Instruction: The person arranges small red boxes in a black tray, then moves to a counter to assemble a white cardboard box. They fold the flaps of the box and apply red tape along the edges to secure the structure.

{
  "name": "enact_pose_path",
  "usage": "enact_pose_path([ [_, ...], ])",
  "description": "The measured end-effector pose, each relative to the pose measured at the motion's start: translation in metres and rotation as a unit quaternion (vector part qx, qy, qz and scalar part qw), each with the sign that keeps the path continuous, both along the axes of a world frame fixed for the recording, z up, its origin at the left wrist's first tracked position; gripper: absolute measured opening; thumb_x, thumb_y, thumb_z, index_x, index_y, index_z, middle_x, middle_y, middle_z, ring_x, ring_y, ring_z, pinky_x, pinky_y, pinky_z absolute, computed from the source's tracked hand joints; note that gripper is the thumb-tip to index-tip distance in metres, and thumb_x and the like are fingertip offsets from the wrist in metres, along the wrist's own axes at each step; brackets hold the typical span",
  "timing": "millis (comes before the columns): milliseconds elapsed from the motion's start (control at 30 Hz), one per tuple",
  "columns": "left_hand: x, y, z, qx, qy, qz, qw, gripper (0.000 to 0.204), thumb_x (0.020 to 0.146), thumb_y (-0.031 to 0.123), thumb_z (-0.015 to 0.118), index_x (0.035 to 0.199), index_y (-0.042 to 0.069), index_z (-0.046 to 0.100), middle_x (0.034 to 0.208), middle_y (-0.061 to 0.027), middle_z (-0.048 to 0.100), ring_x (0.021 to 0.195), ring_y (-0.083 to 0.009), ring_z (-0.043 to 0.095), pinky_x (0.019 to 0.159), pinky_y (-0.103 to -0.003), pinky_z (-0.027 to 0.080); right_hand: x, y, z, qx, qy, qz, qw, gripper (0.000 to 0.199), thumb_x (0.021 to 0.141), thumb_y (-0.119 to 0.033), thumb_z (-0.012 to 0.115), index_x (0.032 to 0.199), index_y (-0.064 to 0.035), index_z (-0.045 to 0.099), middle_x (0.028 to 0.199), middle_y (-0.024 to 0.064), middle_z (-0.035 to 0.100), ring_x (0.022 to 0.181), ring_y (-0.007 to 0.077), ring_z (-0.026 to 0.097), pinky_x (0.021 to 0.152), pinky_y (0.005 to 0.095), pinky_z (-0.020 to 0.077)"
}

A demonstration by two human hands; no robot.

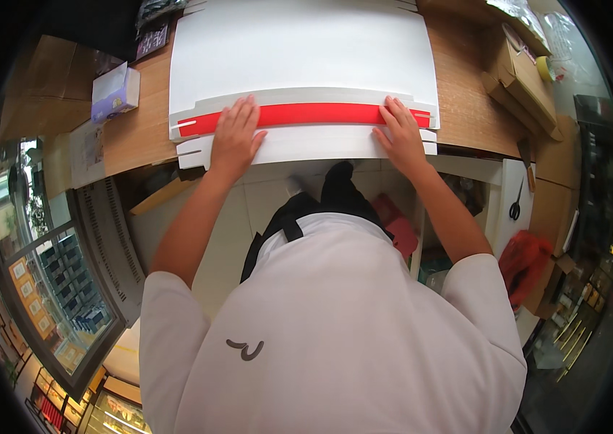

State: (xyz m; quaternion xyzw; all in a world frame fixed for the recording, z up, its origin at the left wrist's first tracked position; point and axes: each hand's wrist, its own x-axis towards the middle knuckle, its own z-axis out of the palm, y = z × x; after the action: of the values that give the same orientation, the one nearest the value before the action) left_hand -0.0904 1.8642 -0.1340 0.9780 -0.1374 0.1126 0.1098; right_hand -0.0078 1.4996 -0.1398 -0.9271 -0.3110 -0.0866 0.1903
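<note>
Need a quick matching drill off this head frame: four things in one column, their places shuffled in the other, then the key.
Things:
1. left hand
2. right hand
3. small lavender box
4. scissors

Places:
A. hanging on the white panel below the table's right end
B. pressed flat on the left part of the red strip of the white cardboard sheet
C. on the wooden table, left of the sheet
D. pressed flat on the right end of the red strip

Pairs: 1-B, 2-D, 3-C, 4-A
</note>
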Motion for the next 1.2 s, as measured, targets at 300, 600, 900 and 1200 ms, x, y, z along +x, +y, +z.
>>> enact_pose_path([
  [300, 0.039, -0.033, 0.029, -0.007, -0.078, -0.013, 0.997, 0.047, 0.082, 0.022, 0.071, 0.123, 0.005, 0.056, 0.131, -0.0104, 0.055, 0.123, -0.0263, 0.050, 0.104, -0.042, 0.040, 0.024, 0.037, 0.037, -0.001, -0.038, 0.039, 0.999, 0.045, 0.083, -0.018, 0.071, 0.124, -0.0053, 0.058, 0.130, 0.0133, 0.056, 0.124, 0.0301, 0.050, 0.104, 0.0433, 0.0404],
  [600, 0.000, -0.040, 0.031, -0.082, -0.018, -0.069, 0.994, 0.017, 0.072, 0.005, 0.071, 0.087, 0.009, 0.063, 0.084, -0.0025, 0.063, 0.081, -0.0213, 0.062, 0.069, -0.034, 0.050, -0.021, 0.022, 0.038, 0.059, 0.058, 0.111, 0.990, 0.013, 0.080, -0.005, 0.066, 0.092, -0.0085, 0.065, 0.095, 0.0042, 0.066, 0.093, 0.0230, 0.062, 0.079, 0.0361, 0.0499],
  [900, -0.021, -0.045, 0.020, -0.077, -0.021, -0.072, 0.994, 0.030, 0.070, 0.002, 0.070, 0.100, 0.006, 0.066, 0.102, -0.0051, 0.067, 0.095, -0.0223, 0.064, 0.078, -0.034, 0.053, -0.048, 0.014, 0.024, 0.040, 0.021, 0.091, 0.995, 0.023, 0.082, -0.005, 0.067, 0.105, -0.0085, 0.067, 0.114, 0.0053, 0.066, 0.108, 0.0249, 0.062, 0.091, 0.0357, 0.0508],
  [1200, -0.014, -0.042, 0.019, -0.109, -0.024, -0.061, 0.992, 0.015, 0.079, 0.004, 0.069, 0.094, 0.008, 0.066, 0.092, -0.0041, 0.069, 0.085, -0.0215, 0.066, 0.069, -0.033, 0.055, -0.037, 0.010, 0.028, 0.038, 0.048, 0.105, 0.993, 0.020, 0.082, -0.004, 0.067, 0.102, -0.0074, 0.067, 0.108, 0.0057, 0.070, 0.103, 0.0241, 0.066, 0.086, 0.0341, 0.0538],
])
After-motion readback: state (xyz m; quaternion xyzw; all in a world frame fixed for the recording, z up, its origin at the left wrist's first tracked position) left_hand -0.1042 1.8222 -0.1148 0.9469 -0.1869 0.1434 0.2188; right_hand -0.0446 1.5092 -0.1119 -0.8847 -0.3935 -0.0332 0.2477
